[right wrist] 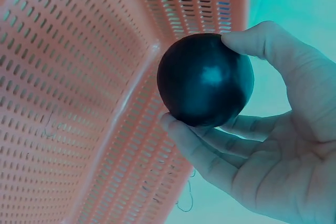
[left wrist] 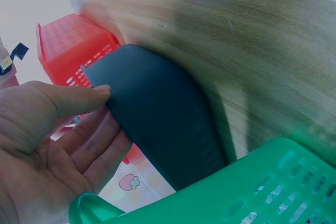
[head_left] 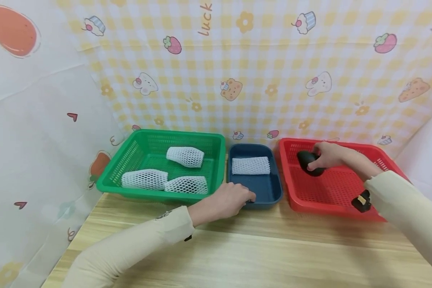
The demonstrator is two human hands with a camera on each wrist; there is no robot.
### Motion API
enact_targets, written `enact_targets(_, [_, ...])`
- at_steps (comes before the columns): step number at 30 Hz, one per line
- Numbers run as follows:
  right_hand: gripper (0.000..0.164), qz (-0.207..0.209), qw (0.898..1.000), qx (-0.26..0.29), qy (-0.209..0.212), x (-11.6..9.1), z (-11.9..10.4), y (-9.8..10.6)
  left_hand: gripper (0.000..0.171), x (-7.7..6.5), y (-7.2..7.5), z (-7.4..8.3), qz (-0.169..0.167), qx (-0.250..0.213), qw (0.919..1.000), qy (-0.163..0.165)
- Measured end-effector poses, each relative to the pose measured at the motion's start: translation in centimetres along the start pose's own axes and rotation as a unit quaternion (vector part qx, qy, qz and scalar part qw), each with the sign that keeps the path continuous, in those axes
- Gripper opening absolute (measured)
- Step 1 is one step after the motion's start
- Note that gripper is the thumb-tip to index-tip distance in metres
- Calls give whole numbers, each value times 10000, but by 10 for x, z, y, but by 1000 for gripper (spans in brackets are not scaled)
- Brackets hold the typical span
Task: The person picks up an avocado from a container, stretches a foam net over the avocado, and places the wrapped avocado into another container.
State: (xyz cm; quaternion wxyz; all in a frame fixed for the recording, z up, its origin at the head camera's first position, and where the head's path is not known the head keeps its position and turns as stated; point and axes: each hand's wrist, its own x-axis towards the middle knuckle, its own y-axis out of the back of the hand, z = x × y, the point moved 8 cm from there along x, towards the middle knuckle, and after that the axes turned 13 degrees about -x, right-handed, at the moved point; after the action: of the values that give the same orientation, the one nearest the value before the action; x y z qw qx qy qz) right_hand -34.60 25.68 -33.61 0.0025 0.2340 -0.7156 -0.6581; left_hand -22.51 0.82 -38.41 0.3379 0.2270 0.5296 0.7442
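Observation:
My left hand [head_left: 230, 199] grips the near left rim of a dark blue tray [head_left: 256, 191], thumb outside the wall and fingers over the edge. Inside that tray, toward its back, lies a white foam net sleeve [head_left: 251, 165]. Over the left part of a red basket [head_left: 302, 206], my right hand [head_left: 327, 155] holds a dark, smooth, oblong object [head_left: 306, 161]. The right wrist view shows its glossy round end [right wrist: 202, 80], with the thumb on one side and fingers on the other.
Left of the tray stands a green basket [head_left: 221, 160] with several white foam net sleeves [head_left: 185, 156] in it. All the containers sit on a wooden table [head_left: 237, 252], against a yellow checked cloth [head_left: 209, 60]. A white cloth [head_left: 39, 140] hangs at the left.

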Motion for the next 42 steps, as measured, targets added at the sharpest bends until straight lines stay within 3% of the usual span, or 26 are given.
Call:
enact_targets(6, [64, 141, 9997, 118, 163, -16, -8, 0, 25, 0, -2, 1, -21, 17, 10000, -5])
enact_targets(17, [58, 639, 9947, 323, 734, -47, -45, 3, 25, 0, -2, 1, -8, 68, 10000, -9])
enact_targets(29, [61, 818, 9862, 345, 1399, -76, -88, -3, 26, -1, -3, 0, 20, 79, 10000, -20])
enact_targets(42, [62, 914, 9729, 358, 2093, -93, -123, -9, 25, 0, -1, 0, 60, 114, 9999, -60])
